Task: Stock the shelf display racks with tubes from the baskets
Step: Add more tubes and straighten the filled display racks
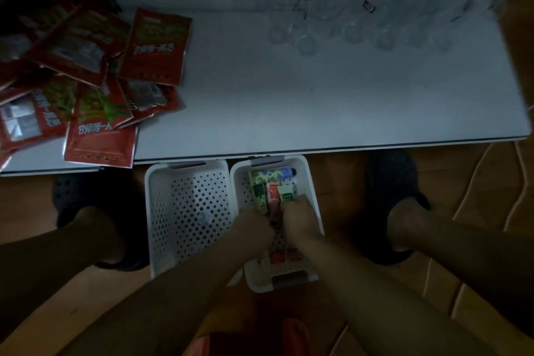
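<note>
Right basket, white, perforated: holds the tubes, green, red and one floral; labels too small to read. Both hands inside it: left hand and right hand, fingers curled tight round tubes. Left basket touching alongside; far rims of both sit under the shelf front edge. Shelf: bare middle between red packets, white Chinese characters, blurred, and clear racks at back right. Dark clogs flank the baskets

Green and red tubes lie in the right white basket.
</note>
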Motion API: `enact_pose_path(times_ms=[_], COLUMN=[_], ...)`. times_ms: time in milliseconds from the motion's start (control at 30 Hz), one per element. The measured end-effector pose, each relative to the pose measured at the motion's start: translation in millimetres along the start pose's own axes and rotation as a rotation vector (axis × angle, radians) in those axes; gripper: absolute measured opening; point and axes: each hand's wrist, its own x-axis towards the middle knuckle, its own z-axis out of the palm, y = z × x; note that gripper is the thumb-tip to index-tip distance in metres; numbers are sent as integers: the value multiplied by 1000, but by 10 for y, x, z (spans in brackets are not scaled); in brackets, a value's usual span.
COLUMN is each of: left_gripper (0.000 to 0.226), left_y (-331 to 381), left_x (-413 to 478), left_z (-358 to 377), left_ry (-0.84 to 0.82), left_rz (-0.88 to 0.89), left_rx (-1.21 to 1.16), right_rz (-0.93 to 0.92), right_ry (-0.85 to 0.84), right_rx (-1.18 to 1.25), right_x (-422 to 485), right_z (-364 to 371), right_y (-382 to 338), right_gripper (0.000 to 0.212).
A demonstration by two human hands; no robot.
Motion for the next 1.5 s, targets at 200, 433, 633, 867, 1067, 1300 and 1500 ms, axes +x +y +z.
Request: enact_pose_path(times_ms=[200,433,633,867,1067,1300,1500], left_gripper=[34,29,50,31,35,30,19], left_y=[-305,-507,-308,-36,70,113,25], left_x=[-95,-447,-628,-1026,-1231,-1226,-1054], left_z=[-528,-985,-1244,-1667,-1919,-1829,-1539], left_ry=[19,118,234,479,637,743,649], left_rz=[207,10,62,127,160,125,102], left_rx=[179,-1295,-1853,-1630,-1444,-1446,-1575], right_rz=[68,121,-61,-267,-399,-233,-21], right_ry=[-67,-253,-121,144,278,130,-111], right_rx=[202,1095,1359,1260,1191,936,498], right_x=[-4,-181,-556,-857,-1059,-952,-661], right_z=[-151,-912,-1399,-1966,-2333,-2069,-1088], right_y=[-33,-96,-232,-296,-334,-264,-100], right_gripper=[25,42,25,21,13,13,26])
